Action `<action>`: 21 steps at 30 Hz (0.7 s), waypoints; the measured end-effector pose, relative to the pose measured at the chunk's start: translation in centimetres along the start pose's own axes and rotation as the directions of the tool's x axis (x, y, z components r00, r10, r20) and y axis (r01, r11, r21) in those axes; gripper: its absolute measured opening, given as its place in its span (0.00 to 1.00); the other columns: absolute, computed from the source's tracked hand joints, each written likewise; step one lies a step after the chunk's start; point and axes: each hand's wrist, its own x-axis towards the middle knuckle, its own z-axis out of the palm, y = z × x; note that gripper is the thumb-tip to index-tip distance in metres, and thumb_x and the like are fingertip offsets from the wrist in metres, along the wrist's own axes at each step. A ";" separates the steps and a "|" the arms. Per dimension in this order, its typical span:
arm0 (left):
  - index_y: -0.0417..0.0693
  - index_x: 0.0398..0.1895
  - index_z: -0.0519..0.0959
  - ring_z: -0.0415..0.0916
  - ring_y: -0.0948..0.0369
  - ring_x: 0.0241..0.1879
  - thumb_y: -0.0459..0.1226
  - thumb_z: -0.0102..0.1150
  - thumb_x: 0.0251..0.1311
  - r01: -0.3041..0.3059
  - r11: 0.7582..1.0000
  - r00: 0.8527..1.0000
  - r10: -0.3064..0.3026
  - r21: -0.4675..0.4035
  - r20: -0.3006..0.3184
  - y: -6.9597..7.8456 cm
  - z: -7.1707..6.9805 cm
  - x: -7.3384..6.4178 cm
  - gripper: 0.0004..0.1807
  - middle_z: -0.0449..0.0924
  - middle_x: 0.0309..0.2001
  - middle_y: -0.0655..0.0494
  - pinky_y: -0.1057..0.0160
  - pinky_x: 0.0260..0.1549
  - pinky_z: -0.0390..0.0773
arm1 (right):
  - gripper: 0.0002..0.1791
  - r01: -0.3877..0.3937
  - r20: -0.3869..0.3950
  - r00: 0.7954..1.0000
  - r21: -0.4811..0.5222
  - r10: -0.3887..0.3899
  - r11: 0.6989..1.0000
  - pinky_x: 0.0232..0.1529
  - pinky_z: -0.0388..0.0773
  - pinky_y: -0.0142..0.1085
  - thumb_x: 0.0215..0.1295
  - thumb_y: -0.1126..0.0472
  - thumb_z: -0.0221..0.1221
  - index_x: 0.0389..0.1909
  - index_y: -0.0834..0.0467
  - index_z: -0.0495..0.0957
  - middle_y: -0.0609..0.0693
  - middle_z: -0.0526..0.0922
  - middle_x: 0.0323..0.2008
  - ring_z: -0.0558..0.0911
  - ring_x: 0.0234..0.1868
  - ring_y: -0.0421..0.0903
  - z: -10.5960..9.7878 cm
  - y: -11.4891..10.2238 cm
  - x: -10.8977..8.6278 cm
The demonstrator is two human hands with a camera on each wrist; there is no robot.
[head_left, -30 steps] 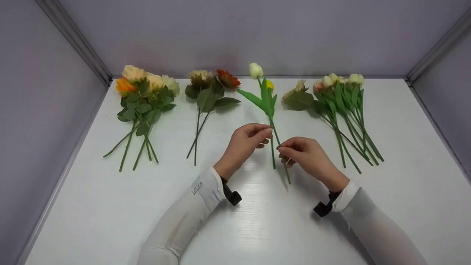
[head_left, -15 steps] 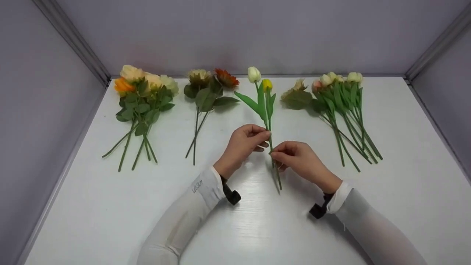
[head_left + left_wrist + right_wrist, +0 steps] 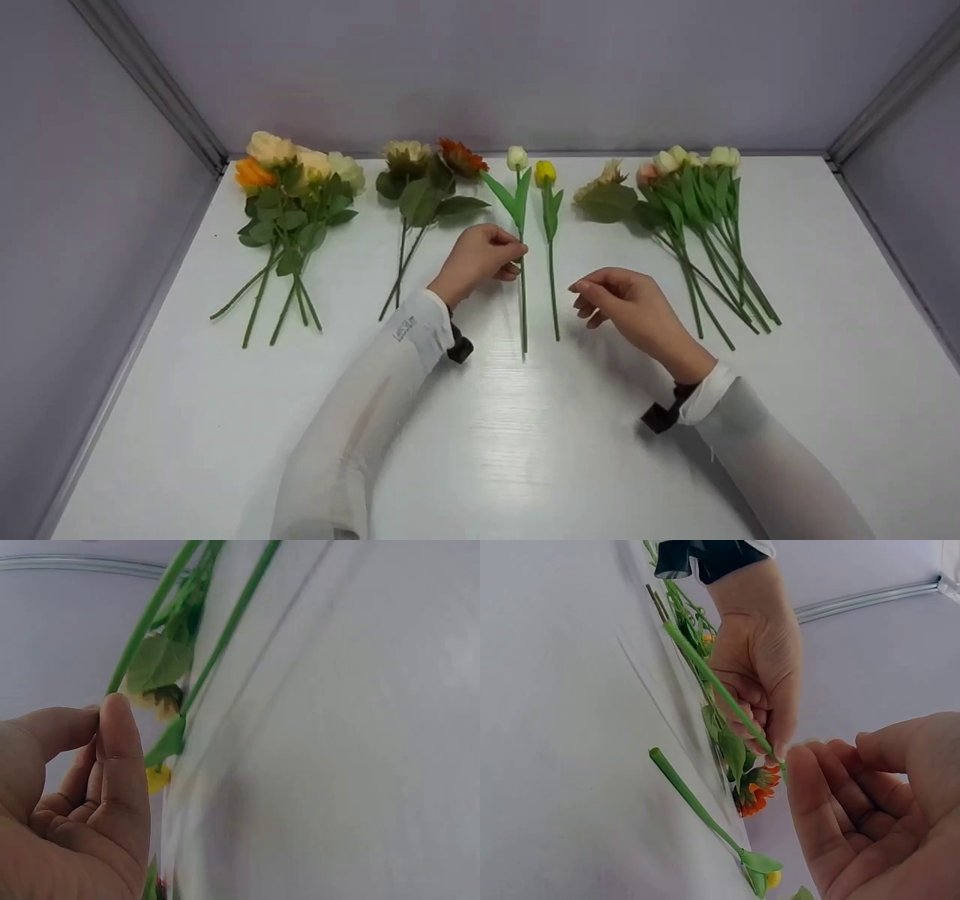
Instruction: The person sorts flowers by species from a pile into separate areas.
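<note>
Between thumb and fingertips my left hand [image 3: 484,259] pinches the stem of a white tulip [image 3: 517,158], just below its green leaves. In the left wrist view the pinched stem [image 3: 147,624] rises from the fingertips, clear of the white surface. A yellow tulip [image 3: 546,174] lies on the table just to its right, stem toward me. My right hand [image 3: 626,304] hovers to the right of the yellow tulip's stem, fingers loosely bent and holding nothing. The right wrist view shows its thumb and fingers apart [image 3: 870,802].
On the white table [image 3: 510,465], peach and orange roses [image 3: 289,180] lie at the far left. Two long-stemmed flowers, one rust-red [image 3: 463,159], lie left of centre. To the right are a cream flower [image 3: 606,191] and several pale tulips [image 3: 694,180]. Grey walls [image 3: 510,75] enclose the back and sides.
My right hand has let go of the stem and drawn right. My left hand has moved forward and slightly left with the white tulip, now apart from the yellow one.
</note>
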 end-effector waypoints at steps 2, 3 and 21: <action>0.40 0.47 0.83 0.85 0.57 0.35 0.37 0.65 0.69 0.022 0.997 1.000 -0.021 0.074 -0.014 0.0 0.0 0.8 0.09 0.83 0.43 0.47 0.61 0.37 0.86 | 0.20 0.000 -0.005 1.000 -0.001 0.000 1.000 0.39 0.86 0.43 0.74 0.50 0.62 0.47 0.65 0.84 0.67 0.84 0.38 0.86 0.38 0.59 -0.1 0.0 0.0; 0.40 0.46 0.83 0.85 0.57 0.34 0.37 0.65 0.69 0.036 0.994 0.999 -0.034 0.107 -0.021 0.0 0.0 1.3 0.09 0.84 0.42 0.47 0.62 0.37 0.86 | 0.20 0.001 -0.006 1.000 -0.005 -0.001 1.000 0.39 0.86 0.43 0.74 0.49 0.62 0.47 0.64 0.84 0.67 0.84 0.38 0.86 0.39 0.60 -0.2 0.0 0.0; 0.42 0.41 0.81 0.82 0.60 0.26 0.37 0.65 0.69 0.096 0.949 0.990 -0.061 0.302 -0.124 -0.2 1.5 3.3 0.06 0.84 0.31 0.50 0.64 0.29 0.83 | 0.19 0.028 -0.010 1.000 -0.035 -0.028 0.999 0.39 0.86 0.42 0.75 0.51 0.61 0.46 0.65 0.84 0.64 0.84 0.37 0.85 0.39 0.58 -0.5 -0.1 -0.1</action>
